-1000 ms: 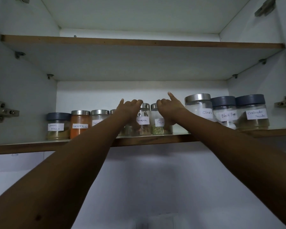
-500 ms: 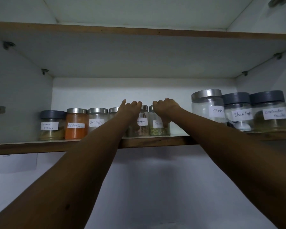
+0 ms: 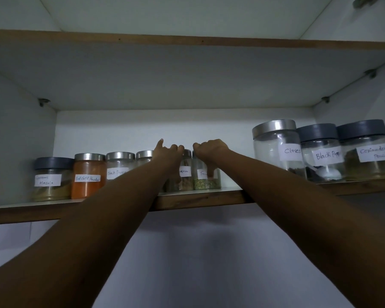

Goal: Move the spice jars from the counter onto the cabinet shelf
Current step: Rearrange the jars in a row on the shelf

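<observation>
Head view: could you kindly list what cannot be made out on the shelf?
Head view:
- Fourth jar from left: label and contents hidden by the left forearm.
- Cinnamon jar: label's start covered by the left hand; its grip is unclear.
- Green-seed jar: label's end covered by the thumb of the right hand.
- Coriander jar: cut by the right edge.

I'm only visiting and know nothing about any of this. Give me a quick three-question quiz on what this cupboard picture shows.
1. True or false: the chilli powder jar has a silver lid.
2. Which jar does the right hand grip? A the cloves jar, B the jar of green seeds, C the coriander jar.
3. Which jar stands furthest left on the shelf?
Key: 1 true; 2 B; 3 the garam masala jar.
</observation>
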